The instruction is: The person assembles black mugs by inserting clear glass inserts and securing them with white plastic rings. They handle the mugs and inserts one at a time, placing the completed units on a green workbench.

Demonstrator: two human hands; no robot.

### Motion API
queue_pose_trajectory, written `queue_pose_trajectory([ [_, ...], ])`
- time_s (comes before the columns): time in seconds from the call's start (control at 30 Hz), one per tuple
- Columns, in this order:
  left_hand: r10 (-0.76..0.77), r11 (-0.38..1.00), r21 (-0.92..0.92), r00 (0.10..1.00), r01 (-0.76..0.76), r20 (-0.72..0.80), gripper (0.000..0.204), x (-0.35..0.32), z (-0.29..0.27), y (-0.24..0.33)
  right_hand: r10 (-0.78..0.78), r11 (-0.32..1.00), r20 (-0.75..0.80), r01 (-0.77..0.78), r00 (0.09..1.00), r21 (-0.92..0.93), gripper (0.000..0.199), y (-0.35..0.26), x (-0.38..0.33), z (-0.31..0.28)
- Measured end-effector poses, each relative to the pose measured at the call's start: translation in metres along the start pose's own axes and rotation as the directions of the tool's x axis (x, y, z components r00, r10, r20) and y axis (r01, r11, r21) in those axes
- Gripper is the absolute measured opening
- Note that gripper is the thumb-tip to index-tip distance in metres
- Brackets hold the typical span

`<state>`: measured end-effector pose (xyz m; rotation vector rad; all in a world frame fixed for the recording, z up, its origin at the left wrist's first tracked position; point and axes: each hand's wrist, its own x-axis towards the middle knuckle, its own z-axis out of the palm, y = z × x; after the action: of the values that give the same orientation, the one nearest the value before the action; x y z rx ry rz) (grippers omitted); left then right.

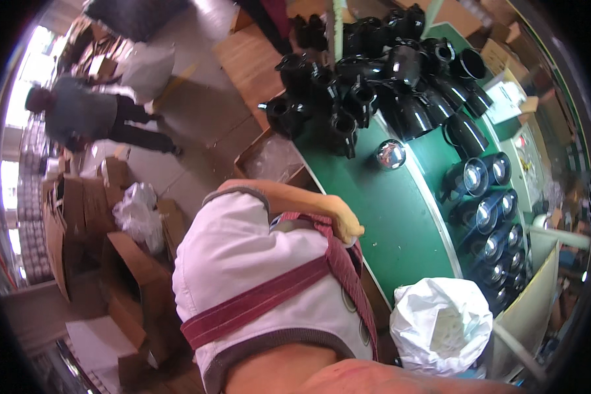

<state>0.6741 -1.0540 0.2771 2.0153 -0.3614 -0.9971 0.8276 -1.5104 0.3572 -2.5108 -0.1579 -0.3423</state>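
Observation:
My left hand (345,222) is curled closed in front of my dark red apron (256,299), close to the near edge of the green-topped table (400,230). What is inside its fingers, if anything, is hidden. My right hand is out of sight. Beyond the left hand, a shiny silver round piece (391,154) sits on the green surface. Many glossy black jug-like housings (345,125) with spouts or lugs stand crowded at the table's far end, beside black cylindrical shells (407,108) lying on their sides.
Rows of dark, glassy cylinders (486,217) stand along the right side. A white plastic bag (443,322) is at the lower right. An open carton (269,157) sits beside the table. Cardboard boxes (128,276) fill the left, and another person (85,115) walks on the floor there.

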Motion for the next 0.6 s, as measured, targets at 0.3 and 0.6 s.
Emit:
queue_pose_trajectory([
  [0.3, 0.172, 0.971, 0.218, 0.91, -0.093, -0.378, 0.028, 0.015, 0.005, 0.053, 0.119, 0.991, 0.198, -0.13, 0.973, 0.043, 0.021, 0.031, -0.007, -0.026],
  [0.6, 0.112, 0.981, 0.192, 0.898, -0.031, -0.426, 0.03, -0.01, 0.066, 0.05, 0.107, 0.992, 0.232, -0.121, 0.967, 0.045, 0.029, 0.046, -0.008, -0.046],
])
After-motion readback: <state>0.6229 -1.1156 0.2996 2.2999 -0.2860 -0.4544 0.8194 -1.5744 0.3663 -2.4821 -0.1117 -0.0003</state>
